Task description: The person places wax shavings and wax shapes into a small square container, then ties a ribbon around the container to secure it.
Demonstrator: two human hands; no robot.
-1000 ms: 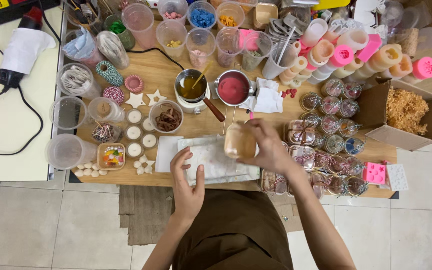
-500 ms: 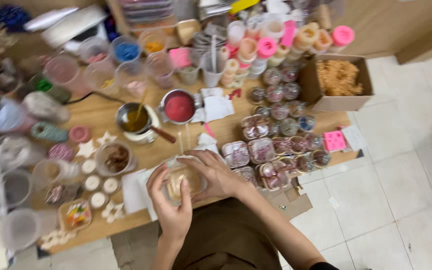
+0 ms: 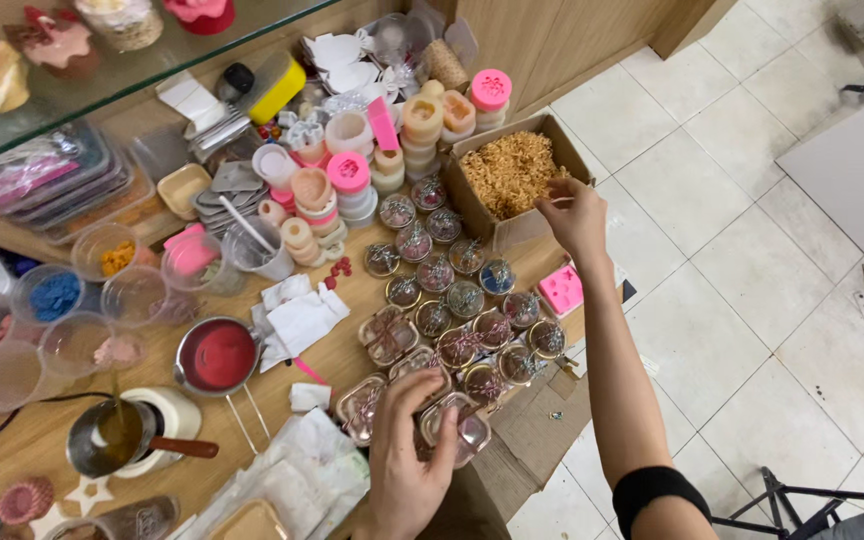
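Seemingly left hand (image 3: pixel 407 470) rests on boxes (image 3: pixel 457 425); right hand (image 3: pixel 574 215) reaches shavings (image 3: pixel 510 172).

This was a candle-making craft workshop: the wooden worktop (image 3: pixel 282 385) carried silicone moulds (image 3: pixel 347 172), pots of melted wax (image 3: pixel 217 357), pigment cups (image 3: pixel 52 295) and ribbon-tied jars (image 3: pixel 432 275).

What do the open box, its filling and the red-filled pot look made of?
Open box: looks like brown corrugated cardboard, matte, with folded flaps. Filling, which the right hand reaches into: tan, stringy shreds, probably wood wool or shredded paper; cannot tell which. Red-filled pot: likely metal, with a shiny grey rim; the contents are a smooth, opaque red, possibly wax.
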